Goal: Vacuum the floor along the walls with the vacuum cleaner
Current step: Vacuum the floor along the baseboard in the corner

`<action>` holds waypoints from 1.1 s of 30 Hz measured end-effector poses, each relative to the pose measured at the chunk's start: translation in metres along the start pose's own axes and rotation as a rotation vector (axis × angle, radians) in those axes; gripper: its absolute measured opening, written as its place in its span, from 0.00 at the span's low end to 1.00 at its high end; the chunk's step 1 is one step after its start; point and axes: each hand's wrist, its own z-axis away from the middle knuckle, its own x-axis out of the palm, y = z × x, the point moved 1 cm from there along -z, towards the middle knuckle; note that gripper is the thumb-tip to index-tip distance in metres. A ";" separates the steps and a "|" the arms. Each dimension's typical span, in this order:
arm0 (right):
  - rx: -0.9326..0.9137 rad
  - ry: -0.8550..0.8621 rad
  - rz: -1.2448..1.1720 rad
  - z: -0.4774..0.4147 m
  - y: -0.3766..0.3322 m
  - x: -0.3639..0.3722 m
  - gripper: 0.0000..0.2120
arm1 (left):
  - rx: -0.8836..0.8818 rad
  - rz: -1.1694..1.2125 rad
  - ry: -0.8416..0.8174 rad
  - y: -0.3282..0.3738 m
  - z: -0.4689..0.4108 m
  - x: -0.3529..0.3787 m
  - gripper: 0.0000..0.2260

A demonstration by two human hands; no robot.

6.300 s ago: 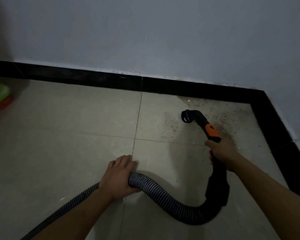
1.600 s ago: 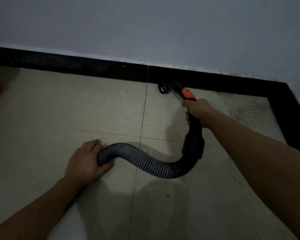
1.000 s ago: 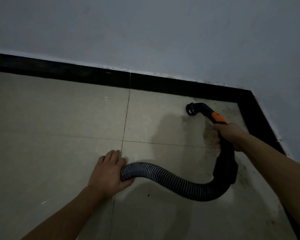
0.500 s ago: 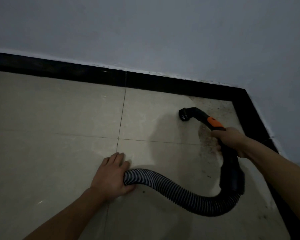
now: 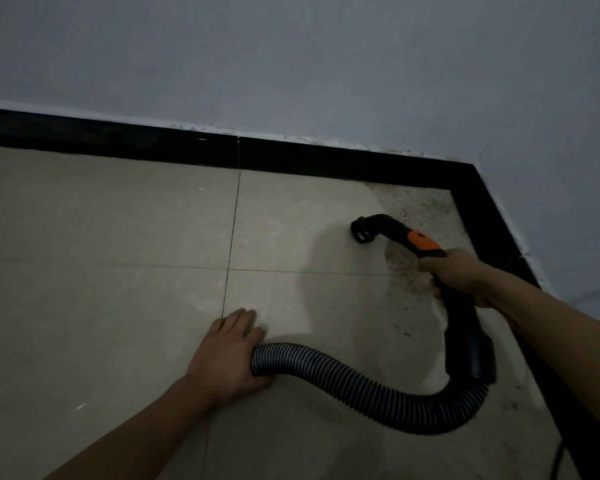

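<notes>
A black ribbed vacuum hose [image 5: 354, 382] curves across the beige tiled floor [image 5: 118, 237]. My left hand [image 5: 227, 355] grips the hose near the middle of the view. My right hand [image 5: 459, 271] holds the black handle just below its orange band [image 5: 421, 241]. The bent black nozzle [image 5: 362, 230] points down at the tile, a short way from the corner. Dark specks of dirt [image 5: 420, 202] cover the floor in the corner, between the nozzle and the black skirting.
Black skirting [image 5: 153, 148] runs along the back wall and turns at the corner down the right wall [image 5: 499, 237]. Grey-white walls rise above it. A thin cable [image 5: 558, 459] lies at the lower right by the skirting.
Over the last second the nozzle drew back from the back wall and a little leftward; both hands kept their hold. Earlier it was pressed against the skirting farther left.
</notes>
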 end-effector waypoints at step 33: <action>0.026 -0.280 0.277 0.170 0.041 0.067 0.14 | -0.121 -0.046 -0.312 0.036 0.126 -0.071 0.13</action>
